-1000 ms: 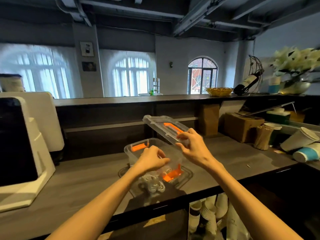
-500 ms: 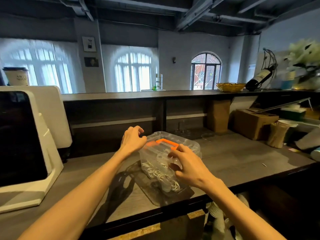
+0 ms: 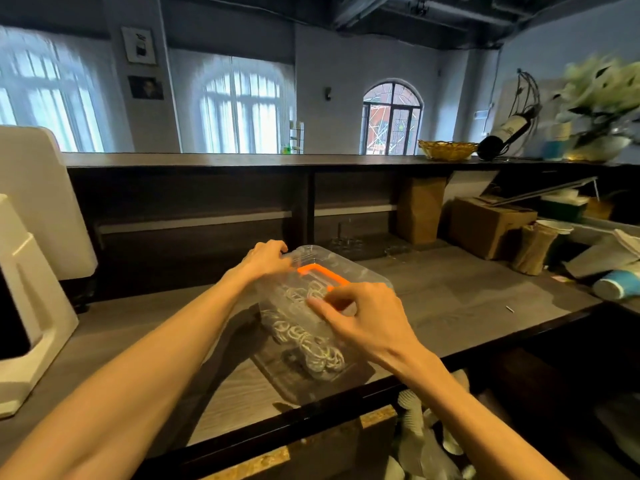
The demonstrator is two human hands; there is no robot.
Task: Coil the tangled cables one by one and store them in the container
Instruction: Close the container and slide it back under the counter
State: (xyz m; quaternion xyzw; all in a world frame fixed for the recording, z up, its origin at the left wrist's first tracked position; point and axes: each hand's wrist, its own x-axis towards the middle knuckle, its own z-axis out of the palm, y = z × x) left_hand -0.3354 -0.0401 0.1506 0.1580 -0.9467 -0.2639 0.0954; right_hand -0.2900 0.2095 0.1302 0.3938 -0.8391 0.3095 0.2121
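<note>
- Head view: we see the clear plastic container [image 3: 325,306] on the grey wooden counter [image 3: 467,299], near its front edge, with the coiled white cables [image 3: 304,334] showing through its wall.
- One second back the clear lid [image 3: 332,271] with its orange handle [image 3: 323,271] was raised in our right hand above the open container; now it lies on top of it.
- Our left hand [image 3: 266,259] rests at the container's far left corner, fingers curled down over the lid's edge.
- Our right hand [image 3: 363,317] sits on the container's near right side, fingers bent and pressing on the lid beside the handle.
- We judge that storing is done and only seating or latching the lid remains; whether it has clicked shut we cannot tell.
- Left of the container stands a white display unit [image 3: 31,289]; far to its right sit a cardboard box [image 3: 485,226] and paper cups [image 3: 613,285].
</note>
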